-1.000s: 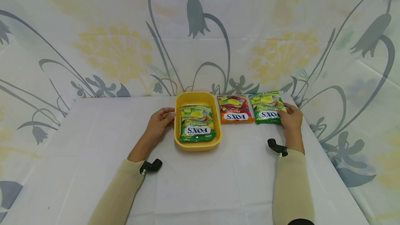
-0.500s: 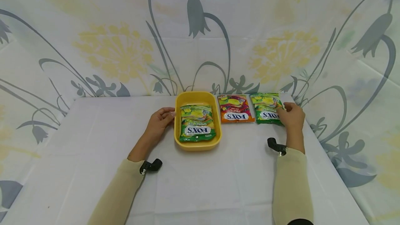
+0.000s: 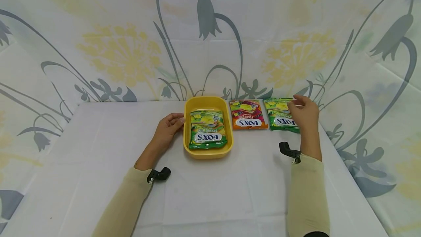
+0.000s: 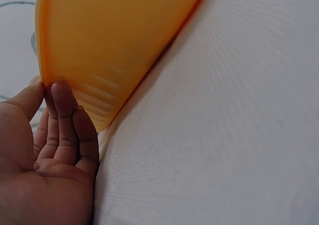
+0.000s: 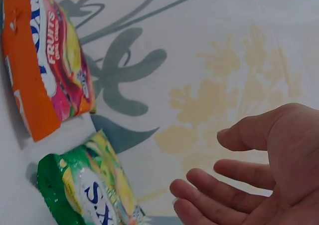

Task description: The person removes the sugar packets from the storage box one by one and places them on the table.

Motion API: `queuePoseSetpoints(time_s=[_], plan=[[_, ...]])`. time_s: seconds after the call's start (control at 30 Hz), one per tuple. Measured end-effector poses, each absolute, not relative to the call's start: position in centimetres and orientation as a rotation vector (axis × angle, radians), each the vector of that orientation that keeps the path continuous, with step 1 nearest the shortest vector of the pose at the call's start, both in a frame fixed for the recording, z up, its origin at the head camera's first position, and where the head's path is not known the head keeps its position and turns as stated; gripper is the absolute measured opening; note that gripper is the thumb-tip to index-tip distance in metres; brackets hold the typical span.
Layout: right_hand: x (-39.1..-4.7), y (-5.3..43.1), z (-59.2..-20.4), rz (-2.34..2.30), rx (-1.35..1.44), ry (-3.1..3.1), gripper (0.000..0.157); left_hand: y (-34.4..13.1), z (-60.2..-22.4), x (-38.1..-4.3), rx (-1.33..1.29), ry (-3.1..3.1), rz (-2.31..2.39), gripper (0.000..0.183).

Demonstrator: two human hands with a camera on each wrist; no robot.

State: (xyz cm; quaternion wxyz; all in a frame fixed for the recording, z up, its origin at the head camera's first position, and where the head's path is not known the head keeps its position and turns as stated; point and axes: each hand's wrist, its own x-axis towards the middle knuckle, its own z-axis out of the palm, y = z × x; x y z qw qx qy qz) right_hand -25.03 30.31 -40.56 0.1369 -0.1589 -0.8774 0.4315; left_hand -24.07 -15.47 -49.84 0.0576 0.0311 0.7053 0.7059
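A yellow plastic tray (image 3: 208, 155) stands at the table's far side, with a green Fox's Spring Tea candy bag (image 3: 207, 130) lying flat inside. My left hand (image 3: 167, 130) pinches the tray's left rim between thumb and fingertips, its thumb over the edge in the left wrist view. To the right of the tray lies a red and orange Fox's Fruits candy bag (image 3: 248, 115), and beside that a second green Fox's bag (image 3: 280, 114). Above this bag's right side hovers my right hand (image 3: 306, 114). Its fingers are loosely bent around nothing, apart from the bag in the right wrist view.
A white cloth covers the table (image 3: 213, 196). Directly behind the tray and bags rises a backdrop (image 3: 210, 65) printed with grey and yellow flowers.
My right hand has let go of the right green bag and lifted up from it. That bag now lies flat beside the red one. The left hand and tray have not moved.
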Motion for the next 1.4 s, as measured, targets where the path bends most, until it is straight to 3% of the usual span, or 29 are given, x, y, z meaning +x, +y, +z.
queuePoseSetpoints(time_s=[0.7,1.4], plan=[[-24.0,24.1,-37.5,1.398,-0.043,-2.597,0.051,-15.4,-49.7,-24.1,0.098,2.152,2.128,0.04],[-23.7,17.8,-38.3,1.341,0.287,-2.725,0.045,-15.5,-49.8,-24.1,0.098,2.16,2.12,0.039]])
